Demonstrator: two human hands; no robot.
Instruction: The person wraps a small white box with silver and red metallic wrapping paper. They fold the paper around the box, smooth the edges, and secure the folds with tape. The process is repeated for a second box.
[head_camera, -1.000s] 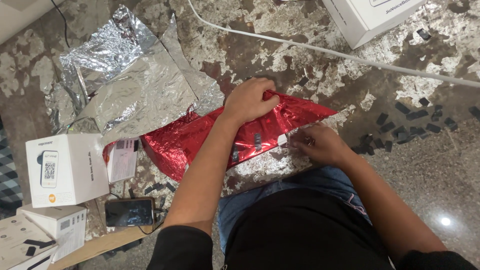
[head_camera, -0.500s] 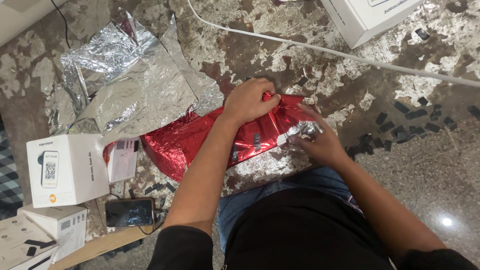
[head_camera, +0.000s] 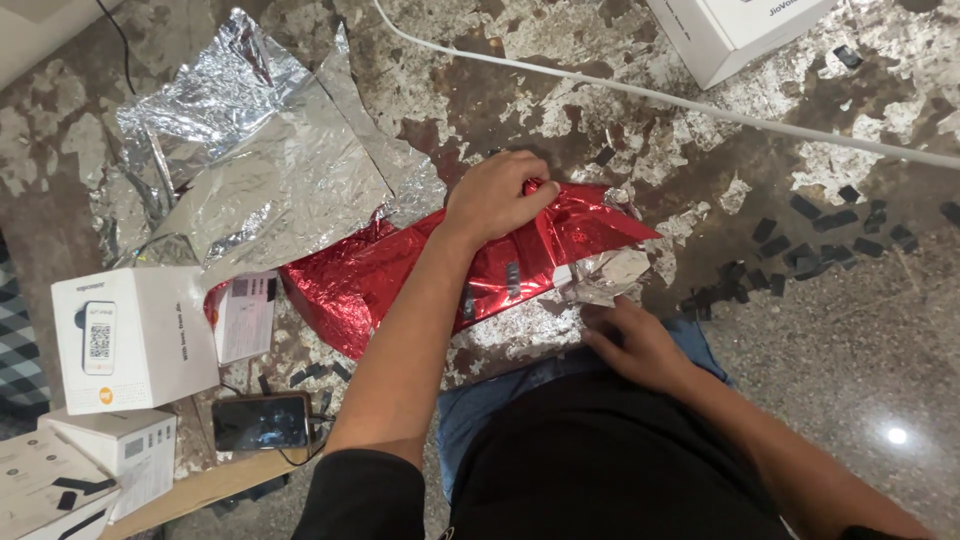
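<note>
Fingers of your left hand (head_camera: 495, 200) were curled down over the far edge of the shiny red foil-wrapped parcel (head_camera: 470, 270), pinching the foil there, apparently to keep the wrapping taut and the parcel from sliding on the floor. Your right hand (head_camera: 635, 340) lay just off the parcel's near right corner, fingers loosely bent and gripping nothing, close to but apart from the crumpled silver-backed flap of foil (head_camera: 605, 275) that stood folded up at that end, its white box corner showing beneath. The parcel rested flat on the mottled stone floor (head_camera: 600, 120), directly in front of your knees, long side toward you. To its upper left spread a large crinkled sheet of silver foil (head_camera: 270, 170), touching the parcel's left end. Small black tape strips (head_camera: 830, 220) lay scattered at the right, within reach. A white cardboard box with a printed picture (head_camera: 135, 340) stood at the left, a dark smartphone (head_camera: 260, 422) just below it, a white cable (head_camera: 680, 105) crossing the floor beyond, and another white box (head_camera: 735, 35) at the top edge.
</note>
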